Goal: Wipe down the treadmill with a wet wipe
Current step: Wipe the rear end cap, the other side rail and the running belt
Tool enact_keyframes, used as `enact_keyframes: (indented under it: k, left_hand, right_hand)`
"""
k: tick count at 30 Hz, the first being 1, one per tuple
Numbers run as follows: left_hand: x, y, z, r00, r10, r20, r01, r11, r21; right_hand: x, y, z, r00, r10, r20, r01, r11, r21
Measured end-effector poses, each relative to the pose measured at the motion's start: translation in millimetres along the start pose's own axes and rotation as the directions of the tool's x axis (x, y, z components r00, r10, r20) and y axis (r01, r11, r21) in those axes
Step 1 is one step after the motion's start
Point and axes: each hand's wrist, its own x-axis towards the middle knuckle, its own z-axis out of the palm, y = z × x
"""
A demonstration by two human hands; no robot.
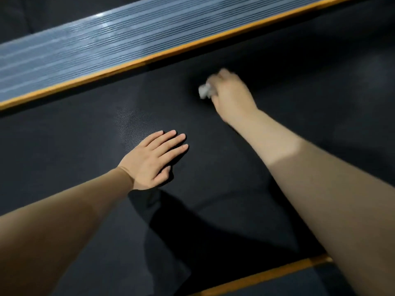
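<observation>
- I see my right hand (229, 94) out over the far middle of the treadmill belt (213, 167), fingers curled round a bunched-up wet wipe (204, 91); only a pale crumpled lump pokes out on the left of the fist.
- The hand and wipe are blurred, so I can't tell how firmly the wipe meets the belt or how many fingers pin it.
- My left hand (152, 160) lies flat on the belt, nearer and to the left, fingers straight and together, holding nothing; I take it as a brace.
- The wipe looks soft, limp and very light to me. I'd guess it carries no stiffness of its own, so pressure has to come from my fingers through the wad.
- Being damp, it should slide easily, yet the belt shows a fine woven texture in the lit patch just beyond my left fingers (171, 139), which I judge could drag and roll the wipe into a tighter ball.
- I'd hold it with the fingertips on top and the thumb tucking in the loose edge, or open it flatter under the palm for more coverage.
- On the far side run the orange trim (171, 51) and the ribbed grey side rail (85, 45); a second orange strip (277, 272) shows at the near right.
</observation>
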Motion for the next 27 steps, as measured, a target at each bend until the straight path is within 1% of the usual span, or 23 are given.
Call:
enact_keyframes:
  k: [2, 3, 4, 6, 8, 9, 11, 13, 14, 15, 16, 17, 18, 20, 21, 22, 23, 24, 25, 26, 27]
  left_hand:
    - [1, 0, -2, 1.0, -0.001, 0.0, 0.001, 1.0, 0.0]
    - [0, 0, -2, 1.0, -0.002, 0.003, 0.002, 1.0, -0.005]
    - [0, 0, -2, 1.0, -0.004, 0.002, 0.004, 1.0, -0.01]
    - [0, 1, -1, 1.0, -0.007, 0.001, 0.007, 1.0, -0.007]
    - [-1, 1, -1, 1.0, -0.002, 0.012, 0.002, 1.0, -0.001]
    - [0, 1, -1, 1.0, 0.002, 0.013, -0.002, 1.0, 0.004]
    - [1, 1, -2, 1.0, 0.004, 0.014, -0.004, 1.0, 0.009]
    - [1, 1, -2, 1.0, -0.002, 0.023, 0.002, 1.0, 0.007]
    - [0, 1, -2, 1.0, -0.004, 0.022, 0.004, 1.0, 0.012]
    - [0, 1, -2, 1.0, -0.004, 0.021, 0.004, 1.0, 0.02]
    - [1, 0, -2, 1.0, -0.002, 0.025, 0.001, 1.0, 0.027]
    - [1, 0, -2, 0.999, -0.001, 0.032, 0.0, 1.0, 0.03]
    - [3, 0, -3, 0.999, 0.0, 0.038, -0.002, 0.999, 0.034]
    - [3, 2, -4, 0.999, 0.007, 0.039, -0.009, 0.999, 0.038]
    - [3, 2, -3, 0.999, 0.006, 0.04, -0.008, 0.999, 0.037]
    - [1, 2, -1, 0.999, 0.001, 0.046, -0.003, 0.999, 0.037]
    - [0, 1, 0, 0.999, -0.001, 0.048, -0.001, 0.999, 0.04]
    - [0, 1, 1, 0.999, -0.003, 0.042, 0.001, 0.999, 0.043]
    - [1, 0, 2, 0.999, -0.007, 0.034, 0.006, 0.999, 0.044]
    - [2, 0, 2, 1.0, -0.009, 0.028, 0.007, 0.999, 0.041]
    - [2, 0, 3, 1.0, -0.012, 0.029, 0.011, 0.999, 0.037]
  right_hand:
    - [-69, 7, 8, 0.982, -0.178, 0.06, 0.171, 0.98, 0.105]
    - [-108, 8, 13, 0.959, -0.251, 0.134, 0.231, 0.962, 0.148]
    - [-149, 8, 18, 0.924, -0.313, 0.22, 0.277, 0.944, 0.178]
    - [-231, 1, 23, 0.83, -0.394, 0.395, 0.33, 0.918, 0.222]
    - [-291, -2, 19, 0.731, -0.476, 0.488, 0.362, 0.878, 0.314]
    - [-306, 0, 17, 0.683, -0.511, 0.522, 0.389, 0.859, 0.333]
    - [-304, 4, 15, 0.603, -0.592, 0.534, 0.502, 0.802, 0.323]
    - [-274, 5, 14, 0.57, -0.646, 0.507, 0.598, 0.75, 0.284]
    - [-252, 4, 15, 0.573, -0.659, 0.486, 0.627, 0.735, 0.258]
    - [-228, 2, 15, 0.588, -0.656, 0.473, 0.625, 0.74, 0.248]
    - [-201, 1, 14, 0.622, -0.623, 0.474, 0.594, 0.77, 0.232]
    - [-169, 0, 9, 0.673, -0.565, 0.477, 0.547, 0.815, 0.192]
    - [-136, 1, 1, 0.744, -0.498, 0.445, 0.5, 0.857, 0.124]
    - [-75, 4, -8, 0.889, -0.357, 0.286, 0.378, 0.926, -0.016]
    - [-48, 6, -11, 0.942, -0.27, 0.2, 0.287, 0.956, -0.065]
    - [-24, 8, -13, 0.975, -0.178, 0.13, 0.189, 0.979, -0.08]
    - [-3, 10, -14, 0.993, -0.07, 0.091, 0.075, 0.996, -0.052]
    - [14, 10, -16, 0.997, 0.018, 0.074, -0.017, 1.0, -0.025]
    - [25, 6, -16, 0.997, 0.063, 0.054, -0.062, 0.998, -0.013]
    - [29, 2, -16, 0.998, 0.057, 0.034, -0.056, 0.998, -0.025]
    - [26, -3, -14, 1.0, 0.016, 0.027, -0.015, 0.999, -0.032]
